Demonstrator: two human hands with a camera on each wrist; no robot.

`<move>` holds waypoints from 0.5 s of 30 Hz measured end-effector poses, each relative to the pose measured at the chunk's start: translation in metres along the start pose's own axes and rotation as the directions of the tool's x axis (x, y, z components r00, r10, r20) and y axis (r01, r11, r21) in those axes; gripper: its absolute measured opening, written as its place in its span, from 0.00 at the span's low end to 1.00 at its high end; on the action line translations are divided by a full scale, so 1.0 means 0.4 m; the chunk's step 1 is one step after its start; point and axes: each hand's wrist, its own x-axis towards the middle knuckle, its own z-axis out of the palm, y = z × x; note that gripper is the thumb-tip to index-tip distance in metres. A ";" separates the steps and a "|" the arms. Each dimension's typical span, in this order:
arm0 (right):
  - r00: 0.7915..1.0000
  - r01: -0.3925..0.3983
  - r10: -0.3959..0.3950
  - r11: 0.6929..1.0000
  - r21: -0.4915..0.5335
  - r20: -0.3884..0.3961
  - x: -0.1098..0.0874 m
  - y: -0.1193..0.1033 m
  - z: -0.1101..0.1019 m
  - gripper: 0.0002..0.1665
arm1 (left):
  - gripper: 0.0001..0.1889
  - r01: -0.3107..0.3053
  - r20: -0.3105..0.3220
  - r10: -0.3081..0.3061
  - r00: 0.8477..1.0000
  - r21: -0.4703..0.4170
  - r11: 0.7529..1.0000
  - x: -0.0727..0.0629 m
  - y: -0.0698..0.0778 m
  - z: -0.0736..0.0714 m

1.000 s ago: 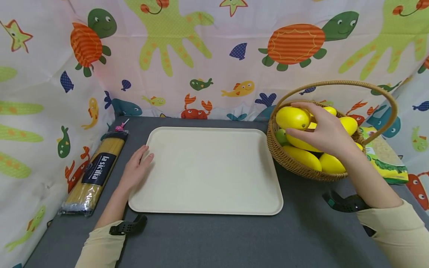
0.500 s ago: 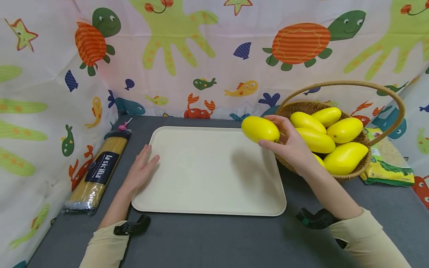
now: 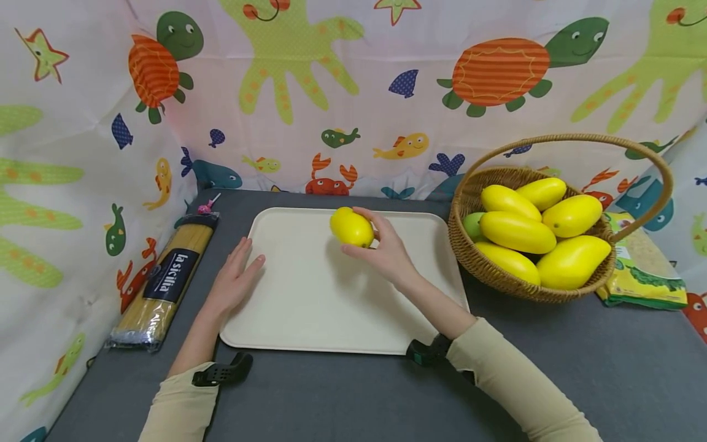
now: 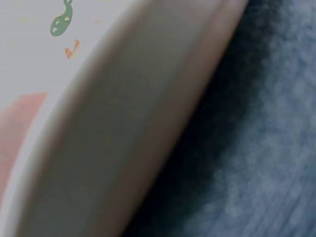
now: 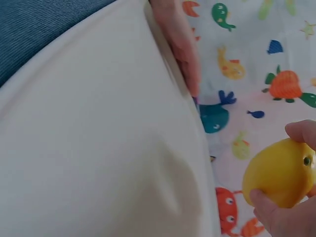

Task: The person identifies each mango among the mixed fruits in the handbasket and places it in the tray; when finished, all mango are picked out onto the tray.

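- Yellow fruit point(image 3: 349, 227) is what we hold above the grey table point(image 3: 342, 393); we read our clock from the head view, twelve pointing to the patterned cloth point(image 3: 298, 147).
- Across the middle of the table we have the cream tray point(image 3: 309, 307), bare under our load; from its centre the fruit lies towards twelve, near the far rim. Its shadow, and the gap we see in the right wrist view, suggest it is raised, not resting.
- At three o'clock from the fruit, well apart, we see the wicker basket point(image 3: 468, 261) with more fruits point(image 3: 518, 232) inside.
- Our right hand point(image 3: 391, 250) is the nearer one: it pinches the fruit between thumb and fingers, coming in from four o'clock.
- Our left hand point(image 3: 231, 279) lies along the tray's nine o'clock rim, fingers extended and holding nothing, with the fruit at two o'clock from it; whether it presses, we cannot tell.
- Foreshortened, the fruit's long axis seems to us to run from ten to four, its small stem end turned towards our right hand.
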 end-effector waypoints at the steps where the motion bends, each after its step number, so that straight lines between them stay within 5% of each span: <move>1: 1.000 0.001 -0.002 1.000 0.000 -0.003 0.010 0.003 0.020 0.41 | 0.41 0.006 -0.001 -0.006 1.000 0.001 1.000 0.000 0.000 0.000; 15: 0.995 0.097 -0.098 0.994 -0.051 -0.027 0.109 0.039 0.232 0.44 | 0.37 0.028 -0.002 -0.028 1.000 -0.006 1.000 -0.001 0.006 -0.001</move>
